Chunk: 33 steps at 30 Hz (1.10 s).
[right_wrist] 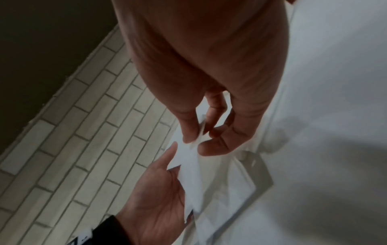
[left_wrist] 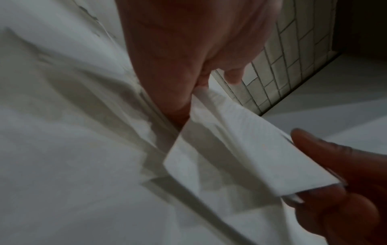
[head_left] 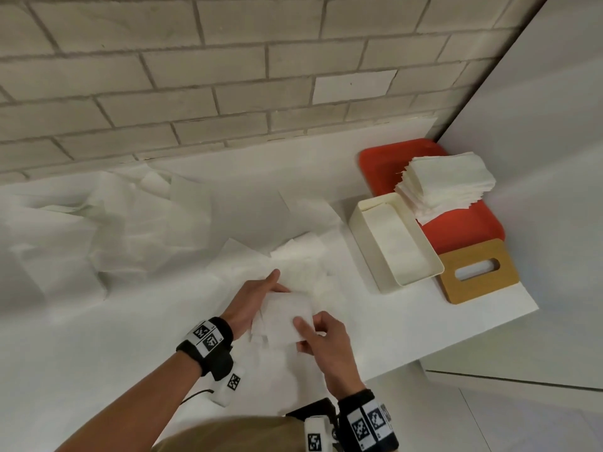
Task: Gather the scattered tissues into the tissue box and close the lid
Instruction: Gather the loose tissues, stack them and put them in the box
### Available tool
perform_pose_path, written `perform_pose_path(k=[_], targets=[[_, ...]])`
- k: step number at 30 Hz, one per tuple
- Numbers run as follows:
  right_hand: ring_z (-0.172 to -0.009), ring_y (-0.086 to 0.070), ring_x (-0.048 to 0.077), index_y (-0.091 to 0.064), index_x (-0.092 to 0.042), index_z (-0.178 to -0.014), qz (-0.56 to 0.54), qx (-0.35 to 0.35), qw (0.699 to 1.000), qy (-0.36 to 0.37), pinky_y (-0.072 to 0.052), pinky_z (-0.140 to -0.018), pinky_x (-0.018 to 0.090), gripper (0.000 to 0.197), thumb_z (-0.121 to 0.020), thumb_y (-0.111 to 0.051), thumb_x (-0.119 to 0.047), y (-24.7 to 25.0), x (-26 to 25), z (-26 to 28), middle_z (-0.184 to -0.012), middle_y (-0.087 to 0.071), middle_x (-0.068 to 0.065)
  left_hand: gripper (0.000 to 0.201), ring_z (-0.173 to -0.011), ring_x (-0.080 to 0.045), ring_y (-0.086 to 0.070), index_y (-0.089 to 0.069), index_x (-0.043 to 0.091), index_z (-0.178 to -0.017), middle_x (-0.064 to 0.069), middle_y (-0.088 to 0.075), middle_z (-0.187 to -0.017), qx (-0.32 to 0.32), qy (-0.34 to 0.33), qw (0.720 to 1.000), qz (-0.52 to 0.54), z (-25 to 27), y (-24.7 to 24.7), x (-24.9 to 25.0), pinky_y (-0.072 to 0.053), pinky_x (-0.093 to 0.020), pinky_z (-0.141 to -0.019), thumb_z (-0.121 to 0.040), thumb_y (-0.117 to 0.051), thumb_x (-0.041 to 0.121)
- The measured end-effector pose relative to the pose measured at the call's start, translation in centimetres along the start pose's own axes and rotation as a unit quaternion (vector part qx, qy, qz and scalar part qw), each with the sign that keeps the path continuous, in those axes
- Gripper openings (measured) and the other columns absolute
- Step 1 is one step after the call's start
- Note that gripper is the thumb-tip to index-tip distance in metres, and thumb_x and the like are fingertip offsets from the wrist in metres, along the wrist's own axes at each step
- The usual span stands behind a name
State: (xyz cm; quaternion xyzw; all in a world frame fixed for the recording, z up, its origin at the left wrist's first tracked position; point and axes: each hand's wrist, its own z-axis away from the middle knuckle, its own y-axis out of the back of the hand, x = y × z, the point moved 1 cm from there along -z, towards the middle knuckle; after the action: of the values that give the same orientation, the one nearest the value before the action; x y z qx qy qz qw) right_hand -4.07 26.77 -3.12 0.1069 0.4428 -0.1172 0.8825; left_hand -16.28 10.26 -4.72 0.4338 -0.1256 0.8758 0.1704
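A folded white tissue [head_left: 287, 316] is held above the table between both hands. My left hand [head_left: 261, 296] holds its far left edge, thumb on top and fingers underneath; the left wrist view shows that tissue [left_wrist: 230, 149] tucked between thumb and fingers. My right hand [head_left: 321, 337] pinches the near right corner between thumb and forefinger, as seen in the right wrist view [right_wrist: 195, 140]. The cream tissue box [head_left: 359, 236] stands open to the right. Its wooden lid [head_left: 489, 285] with a slot lies beside it. Several loose tissues [head_left: 114, 230] are spread over the left and middle of the table.
A red tray [head_left: 463, 230] behind the box carries a neat stack of tissues [head_left: 447, 184]. A brick wall [head_left: 195, 76] runs along the back and a white panel [head_left: 554, 158] closes the right side. The table edge [head_left: 456, 350] runs diagonally at the near right.
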Motion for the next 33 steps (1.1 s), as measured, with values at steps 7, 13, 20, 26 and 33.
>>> perform_pose_path(k=[7, 13, 20, 26, 33], targets=[[-0.065, -0.049, 0.015, -0.063, -0.014, -0.081, -0.069, 0.055, 0.994, -0.068, -0.049, -0.068, 0.033, 0.039, -0.101, -0.072, -0.046, 2.6, -1.3, -0.8, -0.072, -0.053, -0.001, 0.056, -0.121, -0.025, -0.073, -0.072, 0.015, -0.132, -0.005, -0.077, -0.127, -0.159, -0.078, 0.982, -0.067, 0.6, 2.0, -1.4, -0.057, -0.043, -0.105, -0.080, -0.093, 0.012], [-0.125, -0.067, 0.015, -0.086, -0.021, -0.109, -0.233, 0.017, 0.972, 0.022, -0.049, -0.110, 0.036, 0.033, -0.108, -0.058, -0.038, 1.9, -4.0, -1.0, -0.131, -0.076, -0.002, 0.042, -0.097, -0.009, -0.077, -0.079, 0.019, -0.115, 0.012, -0.081, -0.101, -0.142, -0.088, 0.973, -0.163, 0.7, 2.1, -1.7, -0.061, -0.032, -0.091, -0.077, -0.096, 0.014], [-0.127, -0.056, 0.007, -0.076, -0.049, -0.114, 0.203, 0.057, 0.967, 0.146, -0.048, -0.114, 0.039, 0.021, -0.097, -0.071, -0.038, 1.0, -2.5, -4.1, -0.119, -0.073, -0.025, 0.036, -0.096, -0.013, -0.070, -0.079, 0.030, -0.119, 0.001, -0.078, -0.112, -0.116, -0.066, 0.976, -0.169, 0.8, 1.4, -2.2, -0.055, -0.030, -0.082, -0.089, -0.083, 0.051], [-0.115, -0.067, 0.001, -0.076, -0.031, -0.104, 0.113, 0.015, 0.973, 0.203, -0.051, -0.101, 0.021, 0.026, -0.100, -0.069, -0.006, 1.2, -3.4, -2.4, -0.113, -0.075, -0.019, 0.033, -0.070, -0.002, -0.064, -0.078, 0.025, -0.108, 0.018, -0.077, -0.090, -0.087, -0.073, 0.984, -0.137, 1.4, 0.2, -1.4, -0.046, -0.016, -0.063, -0.111, -0.051, 0.045], [-0.113, -0.061, -0.010, -0.070, -0.034, -0.111, 0.135, -0.001, 0.982, 0.132, -0.052, -0.106, 0.029, 0.023, -0.099, -0.072, -0.015, -1.3, -1.4, -4.8, -0.121, -0.070, -0.018, 0.048, -0.069, -0.008, -0.047, -0.057, 0.017, -0.090, 0.012, -0.051, -0.074, -0.031, -0.105, 0.976, -0.189, 1.0, -0.2, -2.3, -0.040, -0.032, -0.072, -0.105, -0.052, 0.062]])
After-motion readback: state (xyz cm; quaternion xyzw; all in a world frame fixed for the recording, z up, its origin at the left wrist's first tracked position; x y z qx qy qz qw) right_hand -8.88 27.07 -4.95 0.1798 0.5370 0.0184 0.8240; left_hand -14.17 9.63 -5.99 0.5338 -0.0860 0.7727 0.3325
